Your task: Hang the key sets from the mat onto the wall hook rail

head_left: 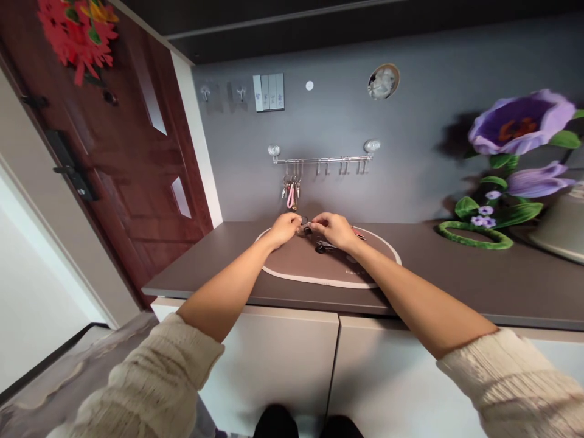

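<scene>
My left hand [285,229] and my right hand [336,230] are close together over a brown oval mat [303,267] with a pale rim. Fingertips of both are pinched on a small key ring [305,220], which has a dark piece by it. Too little of it shows to tell what else hangs there. Below my right hand, some keys [323,246] with a black part lie on the mat. Something red [359,232] lies partly hidden behind that hand. Several more keys [291,191], one with a pink strap, hang from the clear hook rail [326,160] on the wall.
The mat rests on a dark countertop [447,286] above white cabinet doors [283,359]. Purple fabric flowers [520,131] with a green ring base stand at the right. A reddish-brown door [150,182] is at the left. A dark shelf [292,24] overhangs the counter.
</scene>
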The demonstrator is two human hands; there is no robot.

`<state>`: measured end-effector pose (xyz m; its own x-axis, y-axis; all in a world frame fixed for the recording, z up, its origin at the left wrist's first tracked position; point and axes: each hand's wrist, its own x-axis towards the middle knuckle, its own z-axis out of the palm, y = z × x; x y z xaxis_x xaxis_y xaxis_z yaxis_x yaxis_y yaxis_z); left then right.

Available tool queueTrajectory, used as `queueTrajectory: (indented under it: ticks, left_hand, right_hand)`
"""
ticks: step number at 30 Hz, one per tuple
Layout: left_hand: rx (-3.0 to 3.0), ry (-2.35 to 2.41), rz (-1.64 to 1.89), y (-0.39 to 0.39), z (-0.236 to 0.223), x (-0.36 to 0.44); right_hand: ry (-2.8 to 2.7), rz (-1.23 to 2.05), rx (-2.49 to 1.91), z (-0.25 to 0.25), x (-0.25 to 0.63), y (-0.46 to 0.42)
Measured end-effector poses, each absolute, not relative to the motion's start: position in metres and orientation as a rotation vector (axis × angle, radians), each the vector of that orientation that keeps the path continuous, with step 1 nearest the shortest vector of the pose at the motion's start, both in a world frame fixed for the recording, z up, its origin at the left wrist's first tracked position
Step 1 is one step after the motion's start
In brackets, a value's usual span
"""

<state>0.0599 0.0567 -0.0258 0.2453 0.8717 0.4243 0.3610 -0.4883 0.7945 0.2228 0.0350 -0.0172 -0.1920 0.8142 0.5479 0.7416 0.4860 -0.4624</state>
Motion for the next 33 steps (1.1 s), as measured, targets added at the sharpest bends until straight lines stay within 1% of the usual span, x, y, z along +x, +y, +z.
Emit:
queueTrajectory:
  ticks: [6,14,23,33]
  left_hand:
    - [1.741,0.998,1.263,0.0564,-0.0231,0.0614]
    - [1.695,0.913,1.245,0.0567,-0.022,0.0607]
    - [1.597,0.802,1.248,0.055,-0.0218,0.0609]
    - [1.396,0.859,1.255,0.0522,-0.0191,0.0634]
  right_hand:
    - [-1.933,0.223,-1.25,-0.0186,0.2184,0.0331]
    - [-1.852,0.117,-1.138,-0.0247,0.218,0.0397]
    - [-1.842,0.046,-1.125,-0.0216,0.2178,0.0366]
    - [-1.824,0.014,-1.054,-0.0188,0.2203,0.0351]
